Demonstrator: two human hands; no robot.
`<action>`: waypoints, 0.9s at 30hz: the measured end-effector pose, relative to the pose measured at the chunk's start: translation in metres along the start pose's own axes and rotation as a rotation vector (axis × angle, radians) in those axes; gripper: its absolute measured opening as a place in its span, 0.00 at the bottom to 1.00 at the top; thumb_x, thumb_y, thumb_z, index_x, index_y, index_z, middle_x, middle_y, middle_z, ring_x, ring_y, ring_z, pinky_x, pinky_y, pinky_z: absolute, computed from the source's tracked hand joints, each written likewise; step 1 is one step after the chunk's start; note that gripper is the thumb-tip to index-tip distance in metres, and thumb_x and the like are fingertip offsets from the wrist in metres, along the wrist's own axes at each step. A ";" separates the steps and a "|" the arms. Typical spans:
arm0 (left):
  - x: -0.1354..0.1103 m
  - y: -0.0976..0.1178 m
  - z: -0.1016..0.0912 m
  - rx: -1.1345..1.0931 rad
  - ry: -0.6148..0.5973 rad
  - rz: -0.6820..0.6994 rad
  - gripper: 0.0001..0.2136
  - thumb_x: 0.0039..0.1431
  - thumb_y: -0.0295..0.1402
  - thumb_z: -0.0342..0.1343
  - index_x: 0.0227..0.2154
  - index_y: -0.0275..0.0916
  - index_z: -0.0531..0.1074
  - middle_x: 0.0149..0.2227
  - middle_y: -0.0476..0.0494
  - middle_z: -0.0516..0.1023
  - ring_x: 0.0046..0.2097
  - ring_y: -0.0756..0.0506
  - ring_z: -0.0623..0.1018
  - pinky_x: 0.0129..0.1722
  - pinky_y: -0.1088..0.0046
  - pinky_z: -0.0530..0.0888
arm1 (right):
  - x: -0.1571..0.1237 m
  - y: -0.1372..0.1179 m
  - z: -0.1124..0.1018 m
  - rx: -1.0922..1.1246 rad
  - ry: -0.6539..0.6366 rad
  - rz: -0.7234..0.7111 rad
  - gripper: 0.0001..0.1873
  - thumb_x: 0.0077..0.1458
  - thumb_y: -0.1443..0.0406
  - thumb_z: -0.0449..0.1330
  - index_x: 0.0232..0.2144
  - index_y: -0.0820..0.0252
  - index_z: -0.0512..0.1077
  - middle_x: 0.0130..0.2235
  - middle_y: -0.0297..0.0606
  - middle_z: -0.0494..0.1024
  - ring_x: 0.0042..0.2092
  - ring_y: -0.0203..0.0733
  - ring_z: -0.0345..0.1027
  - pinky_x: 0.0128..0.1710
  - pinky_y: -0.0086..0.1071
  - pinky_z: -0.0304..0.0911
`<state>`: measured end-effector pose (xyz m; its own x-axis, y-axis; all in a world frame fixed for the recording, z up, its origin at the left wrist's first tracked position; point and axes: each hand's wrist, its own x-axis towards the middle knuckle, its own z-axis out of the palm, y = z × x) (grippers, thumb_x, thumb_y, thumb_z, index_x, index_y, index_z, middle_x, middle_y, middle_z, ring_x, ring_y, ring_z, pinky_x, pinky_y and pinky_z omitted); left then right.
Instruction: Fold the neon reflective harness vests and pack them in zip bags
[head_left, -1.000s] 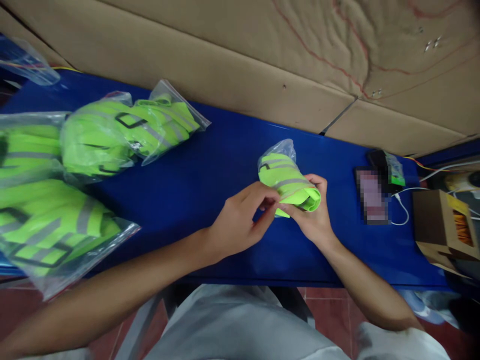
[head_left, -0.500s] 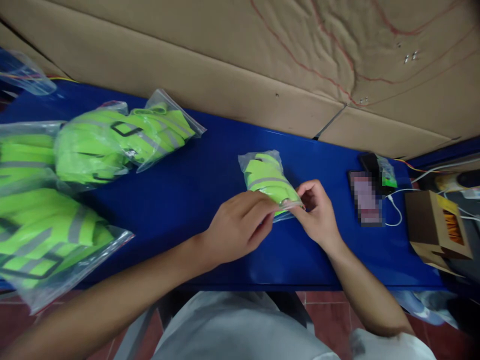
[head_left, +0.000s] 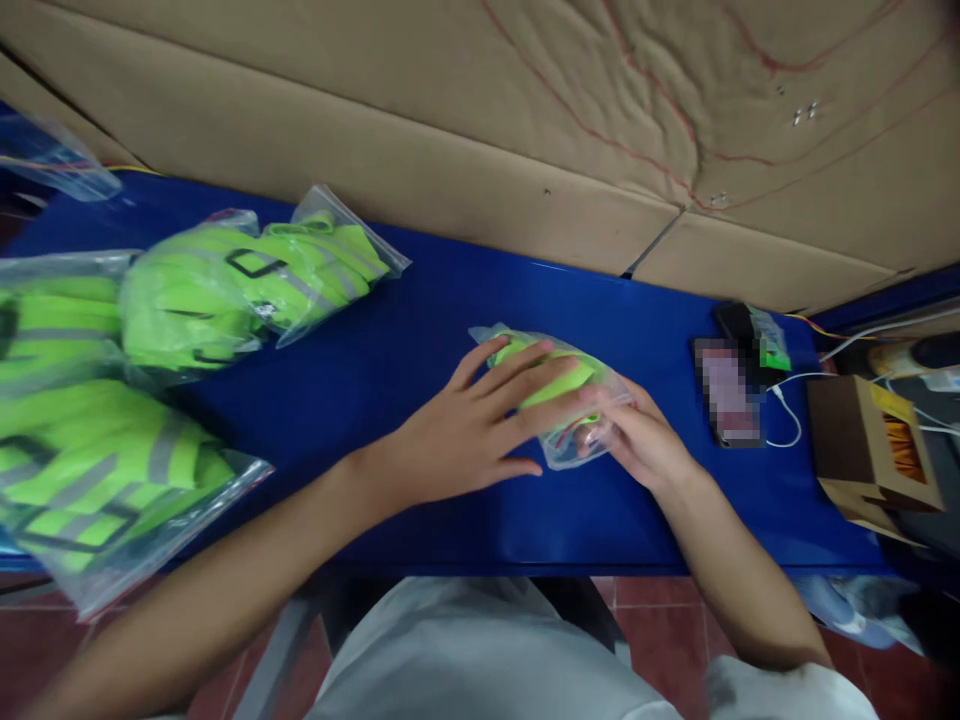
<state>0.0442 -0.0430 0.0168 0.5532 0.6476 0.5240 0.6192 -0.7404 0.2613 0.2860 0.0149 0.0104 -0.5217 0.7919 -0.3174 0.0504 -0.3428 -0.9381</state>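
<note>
A clear plastic bag holds a folded neon-green reflective piece, above the middle of the blue table. My right hand grips the bag's near right end, with the fingers partly behind the plastic. Over the bag's left part lies my left hand, its fingers spread and stretched out, not closed round anything. Part of the green fabric shows between and beyond the left fingers; the rest is covered by them.
Several filled clear bags of green reflective fabric are heaped on the left of the blue table. To the right are a phone, a white cable and an open cardboard box. A brown-covered panel stands behind.
My left hand has gone from pinching the bag's near edge to lying spread over it. The bag has turned and tilted, and its near end now sits in my right hand.
</note>
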 end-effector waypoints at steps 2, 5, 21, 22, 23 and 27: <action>0.003 -0.004 -0.009 -0.139 0.097 -0.105 0.28 0.67 0.36 0.64 0.66 0.40 0.65 0.62 0.33 0.78 0.66 0.38 0.75 0.67 0.56 0.73 | -0.007 -0.004 -0.005 -0.046 -0.093 -0.169 0.31 0.55 0.38 0.68 0.45 0.53 0.70 0.33 0.34 0.77 0.30 0.41 0.72 0.30 0.35 0.73; 0.008 -0.002 -0.020 -0.388 0.226 -0.318 0.19 0.67 0.34 0.64 0.58 0.39 0.72 0.54 0.37 0.82 0.54 0.44 0.83 0.56 0.68 0.80 | -0.017 -0.008 -0.008 -0.306 0.034 -0.530 0.40 0.49 0.40 0.74 0.56 0.51 0.69 0.46 0.39 0.78 0.44 0.44 0.76 0.44 0.38 0.77; -0.001 -0.011 0.014 -0.914 0.280 -0.859 0.10 0.64 0.40 0.67 0.34 0.38 0.83 0.32 0.47 0.83 0.31 0.51 0.80 0.29 0.79 0.75 | 0.002 0.009 0.002 -0.316 0.225 -0.249 0.13 0.65 0.55 0.67 0.34 0.58 0.76 0.28 0.33 0.78 0.29 0.35 0.73 0.31 0.28 0.70; -0.001 -0.011 0.015 -0.929 0.278 -0.873 0.09 0.64 0.40 0.67 0.37 0.39 0.84 0.34 0.46 0.84 0.34 0.50 0.81 0.31 0.78 0.77 | 0.003 0.009 0.000 -0.296 0.212 -0.236 0.14 0.64 0.55 0.68 0.32 0.59 0.76 0.26 0.32 0.78 0.28 0.35 0.73 0.30 0.28 0.70; -0.002 -0.012 0.014 -0.953 0.272 -0.888 0.09 0.64 0.40 0.67 0.39 0.39 0.85 0.35 0.46 0.85 0.36 0.49 0.82 0.33 0.78 0.77 | 0.005 0.008 -0.002 -0.289 0.198 -0.233 0.15 0.64 0.55 0.68 0.31 0.59 0.76 0.26 0.33 0.77 0.28 0.35 0.72 0.30 0.28 0.69; -0.001 -0.011 0.013 -1.122 0.244 -0.994 0.11 0.64 0.41 0.68 0.42 0.40 0.86 0.38 0.44 0.85 0.37 0.48 0.82 0.34 0.78 0.77 | 0.004 0.006 -0.005 -0.348 0.198 -0.291 0.13 0.63 0.58 0.69 0.30 0.59 0.75 0.27 0.32 0.77 0.29 0.32 0.70 0.30 0.25 0.66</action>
<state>0.0441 -0.0333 0.0024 0.0070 0.9896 -0.1434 -0.1202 0.1432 0.9824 0.2889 0.0184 0.0032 -0.3858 0.9223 -0.0239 0.2256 0.0692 -0.9718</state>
